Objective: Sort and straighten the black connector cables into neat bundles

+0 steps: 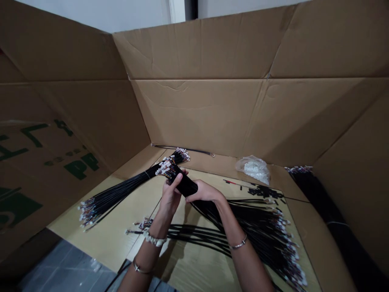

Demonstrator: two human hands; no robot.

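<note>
- Left hand (pixel 170 197) and right hand (pixel 207 190) clasp the bundle (pixel 186 184), centre, plugs (pixel 165 165) toward 10 o'clock.
- Slack fingers could let strands slip, or snag loose cables (pixel 258 225) at 4 o'clock.

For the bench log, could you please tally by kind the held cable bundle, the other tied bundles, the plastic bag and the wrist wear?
Held cable bundle: 1
Other tied bundles: 2
Plastic bag: 1
Metal bracelets: 2
Hair scrunchie: 1
Total: 7
</note>
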